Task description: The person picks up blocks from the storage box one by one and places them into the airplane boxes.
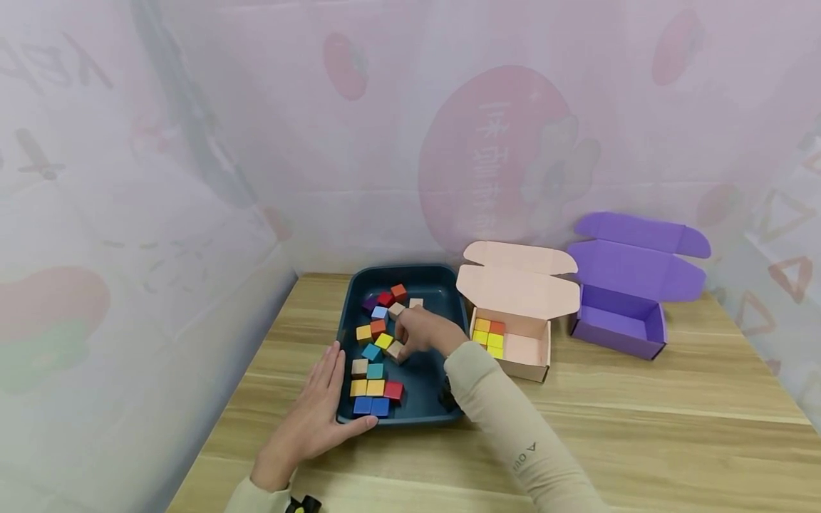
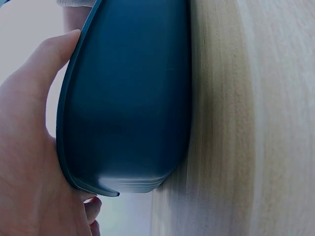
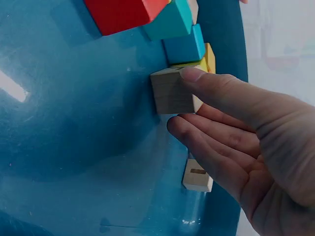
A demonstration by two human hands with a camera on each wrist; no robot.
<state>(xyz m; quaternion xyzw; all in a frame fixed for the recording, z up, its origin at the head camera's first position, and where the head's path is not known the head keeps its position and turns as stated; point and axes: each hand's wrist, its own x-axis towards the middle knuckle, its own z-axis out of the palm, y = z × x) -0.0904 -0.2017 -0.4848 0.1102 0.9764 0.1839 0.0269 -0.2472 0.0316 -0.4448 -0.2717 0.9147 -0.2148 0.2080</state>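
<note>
Two hands are at the dark blue tray (image 1: 449,299) on the wooden table (image 1: 641,427). Your right hand (image 1: 426,331) is down inside the tray, near its middle, and the thumb and fingers are pinching a plain wooden block (image 3: 172,91). From the right wrist view the thumb lies across the top of that block and the fingers (image 3: 206,147) curl in under its side, so you've got it held, still low over the tray floor. Just past it in the tray sit a yellow block (image 3: 209,59), a blue block (image 3: 184,46) and a red block (image 3: 123,12), and a second plain block (image 3: 198,176) rests close under your fingers.

Your left hand (image 1: 317,413) is flat and spread against the tray's near left corner, fingers straight along its outer wall, thumb running along the front rim. The left wrist view shows that same rim (image 2: 66,147) pressed into your palm (image 2: 24,162).

More coloured blocks lie scattered over the left half of the tray, with a neat row of yellow, blue and red ones by its front edge. Just right of the tray stands an open pink box (image 1: 532,363) with a few yellow and orange blocks (image 1: 489,336) packed in its left end. Further right of the tray, beyond the pink box, an open purple box (image 1: 618,331) sits on the table.
</note>
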